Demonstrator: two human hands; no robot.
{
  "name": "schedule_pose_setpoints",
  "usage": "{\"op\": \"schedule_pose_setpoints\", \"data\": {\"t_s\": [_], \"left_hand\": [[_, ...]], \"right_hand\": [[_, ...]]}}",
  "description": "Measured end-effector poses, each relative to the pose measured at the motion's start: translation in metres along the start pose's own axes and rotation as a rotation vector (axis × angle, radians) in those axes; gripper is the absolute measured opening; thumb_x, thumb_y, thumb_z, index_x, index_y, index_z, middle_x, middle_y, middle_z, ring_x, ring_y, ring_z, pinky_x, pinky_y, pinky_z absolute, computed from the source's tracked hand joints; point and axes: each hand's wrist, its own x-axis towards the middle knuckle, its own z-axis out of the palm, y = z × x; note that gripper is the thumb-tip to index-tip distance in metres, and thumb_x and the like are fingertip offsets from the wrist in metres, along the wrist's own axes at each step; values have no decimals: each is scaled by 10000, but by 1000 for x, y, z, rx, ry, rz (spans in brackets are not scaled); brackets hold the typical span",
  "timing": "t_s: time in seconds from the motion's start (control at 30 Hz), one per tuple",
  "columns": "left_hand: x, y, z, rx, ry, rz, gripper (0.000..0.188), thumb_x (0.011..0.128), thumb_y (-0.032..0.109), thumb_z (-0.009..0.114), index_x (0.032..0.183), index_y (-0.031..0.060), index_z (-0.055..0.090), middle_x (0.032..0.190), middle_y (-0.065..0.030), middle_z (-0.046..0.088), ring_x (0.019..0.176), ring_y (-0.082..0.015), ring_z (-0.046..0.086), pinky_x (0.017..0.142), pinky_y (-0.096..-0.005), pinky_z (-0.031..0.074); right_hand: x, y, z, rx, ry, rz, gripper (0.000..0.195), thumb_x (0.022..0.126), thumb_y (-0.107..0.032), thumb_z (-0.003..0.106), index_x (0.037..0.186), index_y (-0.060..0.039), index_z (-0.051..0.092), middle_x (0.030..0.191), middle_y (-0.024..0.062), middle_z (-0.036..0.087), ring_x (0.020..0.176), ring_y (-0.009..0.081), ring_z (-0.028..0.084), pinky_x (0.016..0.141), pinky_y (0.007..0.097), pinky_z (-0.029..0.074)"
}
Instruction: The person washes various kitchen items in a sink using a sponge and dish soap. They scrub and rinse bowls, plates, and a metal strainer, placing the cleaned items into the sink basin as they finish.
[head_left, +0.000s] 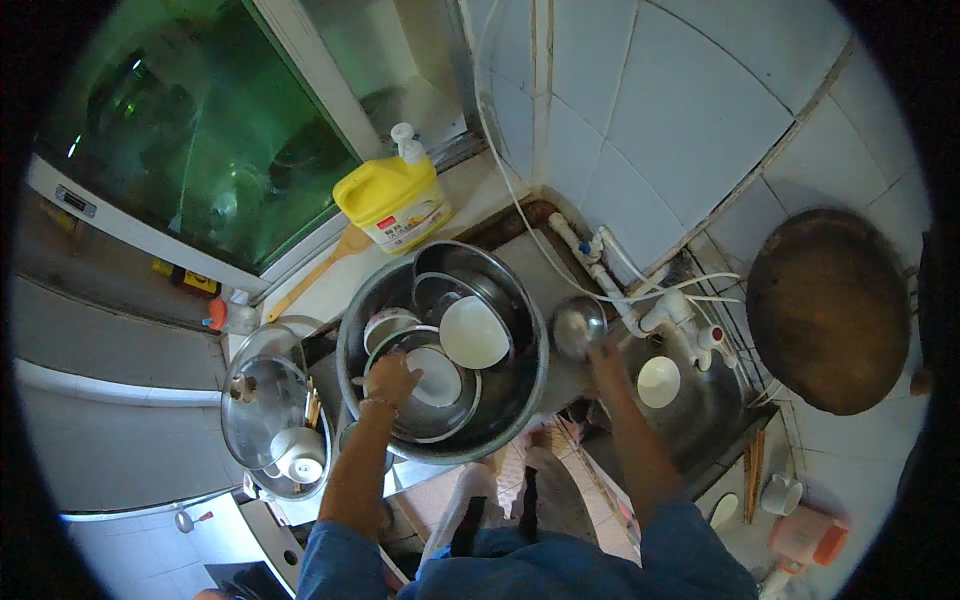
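A large metal basin (536, 390) holds several bowls and metal pans. My left hand (391, 381) reaches into it, at the rim of a metal bowl (474, 405) in which a small white bowl (435, 377) lies; whether its fingers grip something is unclear. Another white bowl (474, 332) rests tilted inside a dark metal pot beside it. To the right of the basin, my right hand (604, 356) is at the lower edge of a round metal bowl (580, 327), its fingers blurred. In the sink on the right lies a white bowl (659, 382).
A yellow pump jug (397, 202) and a wooden spatula (315, 281) lie behind the basin. Glass lids (262, 412) and a white cup (300, 454) are at left. White pipes (600, 274) and a thin hose cross near the sink (705, 427). Chopsticks (752, 476) and a mug (781, 495) stand right.
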Motion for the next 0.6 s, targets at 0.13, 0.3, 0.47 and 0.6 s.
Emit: {"op": "schedule_pose_setpoints", "data": {"t_s": [0.13, 0.3, 0.47, 0.6], "left_hand": [[9, -10, -13, -129, -419, -125, 397, 716, 364, 652, 888, 6, 619, 915, -183, 628, 861, -308, 613, 741, -399, 487], [6, -10, -25, -36, -547, -116, 361, 724, 355, 638, 844, 14, 640, 877, -168, 643, 796, -301, 634, 689, -388, 506], [-13, -6, -31, 177, -237, 60, 257, 749, 275, 610, 830, 34, 649, 846, -160, 644, 789, -320, 630, 702, -404, 506], [-33, -9, -20, -28, -16, 69, 267, 768, 266, 556, 862, 29, 635, 747, -175, 620, 682, -327, 618, 633, -424, 492]], "right_hand": [[-46, 86, -92, -278, 29, -96, 288, 786, -258, 536, 897, 3, 587, 748, 97, 586, 670, 206, 574, 552, 320, 422], [-56, 126, -166, -532, 246, -217, 331, 784, -279, 529, 807, 44, 601, 741, 175, 616, 654, 289, 595, 606, 410, 437], [-30, 136, -163, -663, 373, 251, 347, 823, -291, 500, 787, 41, 595, 795, 195, 614, 748, 327, 603, 630, 432, 461], [-6, 181, -170, -871, 201, 180, 299, 846, -267, 485, 870, 13, 588, 873, 211, 599, 817, 368, 586, 697, 446, 476]]}}
